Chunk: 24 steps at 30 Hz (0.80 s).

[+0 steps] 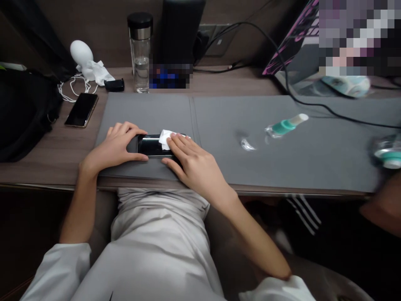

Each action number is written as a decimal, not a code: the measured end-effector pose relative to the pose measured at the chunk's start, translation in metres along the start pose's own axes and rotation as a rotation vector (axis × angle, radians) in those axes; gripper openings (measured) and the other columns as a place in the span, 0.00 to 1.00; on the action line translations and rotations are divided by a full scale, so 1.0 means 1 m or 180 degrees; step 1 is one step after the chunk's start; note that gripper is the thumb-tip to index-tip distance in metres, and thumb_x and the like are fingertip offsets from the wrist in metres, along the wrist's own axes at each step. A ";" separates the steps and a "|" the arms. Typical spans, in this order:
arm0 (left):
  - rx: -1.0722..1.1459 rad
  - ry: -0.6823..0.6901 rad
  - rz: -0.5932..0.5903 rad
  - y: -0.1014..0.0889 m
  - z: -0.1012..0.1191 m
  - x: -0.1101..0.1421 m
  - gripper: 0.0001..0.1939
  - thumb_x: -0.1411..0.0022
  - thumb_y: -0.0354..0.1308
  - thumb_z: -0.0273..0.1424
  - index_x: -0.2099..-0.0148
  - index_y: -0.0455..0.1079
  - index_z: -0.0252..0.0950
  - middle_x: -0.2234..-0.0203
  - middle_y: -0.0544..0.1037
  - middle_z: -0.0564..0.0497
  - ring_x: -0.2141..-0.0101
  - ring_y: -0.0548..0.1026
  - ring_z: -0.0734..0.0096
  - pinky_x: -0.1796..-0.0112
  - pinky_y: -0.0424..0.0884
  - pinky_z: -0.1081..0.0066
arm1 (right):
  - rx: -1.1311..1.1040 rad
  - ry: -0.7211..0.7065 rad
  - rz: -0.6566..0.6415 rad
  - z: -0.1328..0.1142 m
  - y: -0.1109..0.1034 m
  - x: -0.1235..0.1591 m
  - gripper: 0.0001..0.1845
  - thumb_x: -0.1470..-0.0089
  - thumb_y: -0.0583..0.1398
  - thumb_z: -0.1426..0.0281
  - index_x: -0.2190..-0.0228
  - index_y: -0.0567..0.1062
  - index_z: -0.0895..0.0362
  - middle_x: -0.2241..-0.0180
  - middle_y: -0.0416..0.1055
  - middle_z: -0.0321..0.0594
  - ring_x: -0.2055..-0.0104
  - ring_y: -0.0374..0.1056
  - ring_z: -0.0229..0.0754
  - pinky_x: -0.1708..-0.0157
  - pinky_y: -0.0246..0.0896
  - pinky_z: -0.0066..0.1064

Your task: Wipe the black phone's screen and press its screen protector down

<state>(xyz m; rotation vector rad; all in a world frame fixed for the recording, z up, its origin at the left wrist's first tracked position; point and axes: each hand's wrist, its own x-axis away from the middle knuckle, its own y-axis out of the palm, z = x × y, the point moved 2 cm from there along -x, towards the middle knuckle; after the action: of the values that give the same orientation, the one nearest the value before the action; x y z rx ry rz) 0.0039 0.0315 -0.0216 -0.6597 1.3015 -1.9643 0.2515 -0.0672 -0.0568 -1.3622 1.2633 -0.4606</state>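
We catalogue one black smartphone (155, 146) lying on the grey desk mat (140, 110) near its near edge, its left end clasped by the spread left hand (117, 146). The right hand (194, 163) presses a white wipe (166, 139) against its right end. A clear spray bottle (286, 126) lies well right.

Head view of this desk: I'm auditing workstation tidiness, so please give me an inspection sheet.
Surface: grey felt mat on a brown wood-grain desk.
Job's things: black smartphone, partly under a white wipe.
Clutter: clear bottle with teal collar lying on the mat; black-lidded glass water bottle; second black smartphone; black bag.
Grippers: left hand grips the smartphone; right hand presses the wipe onto it.
Cables: black cable across the mat; white cord beside the second smartphone.
Surroundings: wall socket plate; black-and-pink patterned panel.
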 end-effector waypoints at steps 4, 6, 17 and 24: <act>0.0009 0.0007 0.0038 0.002 0.000 0.000 0.40 0.36 0.70 0.60 0.30 0.71 0.45 0.38 0.72 0.43 0.36 0.67 0.42 0.33 0.58 0.46 | 0.0218 -0.0140 0.0111 -0.017 -0.009 0.010 0.28 0.23 0.58 0.58 0.36 0.78 0.68 0.34 0.76 0.63 0.30 0.73 0.61 0.31 0.72 0.54; 0.0034 0.0032 0.0075 0.003 -0.001 0.000 0.40 0.36 0.70 0.60 0.30 0.71 0.45 0.38 0.73 0.44 0.36 0.67 0.42 0.32 0.57 0.46 | 0.0306 -0.0220 0.0167 -0.023 -0.013 0.012 0.27 0.22 0.57 0.59 0.39 0.79 0.68 0.37 0.79 0.62 0.33 0.76 0.60 0.34 0.75 0.52; 0.0138 0.0111 0.0143 0.009 -0.002 0.001 0.38 0.35 0.70 0.59 0.32 0.72 0.45 0.37 0.73 0.44 0.36 0.67 0.41 0.33 0.58 0.47 | 0.0005 -0.0109 0.0050 -0.007 0.002 -0.007 0.26 0.22 0.55 0.60 0.34 0.77 0.63 0.33 0.75 0.59 0.29 0.72 0.59 0.30 0.70 0.55; 0.0129 0.0110 0.0131 0.009 -0.001 0.002 0.37 0.34 0.69 0.59 0.32 0.72 0.44 0.37 0.74 0.44 0.37 0.68 0.44 0.34 0.60 0.48 | -0.0036 -0.0109 0.0215 -0.024 0.007 -0.001 0.27 0.23 0.58 0.59 0.35 0.77 0.64 0.32 0.74 0.60 0.29 0.71 0.60 0.29 0.69 0.55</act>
<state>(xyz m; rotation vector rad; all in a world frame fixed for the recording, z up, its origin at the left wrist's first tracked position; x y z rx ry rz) 0.0040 0.0285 -0.0300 -0.5772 1.2826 -1.9713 0.2277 -0.0753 -0.0564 -1.3274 1.2813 -0.3825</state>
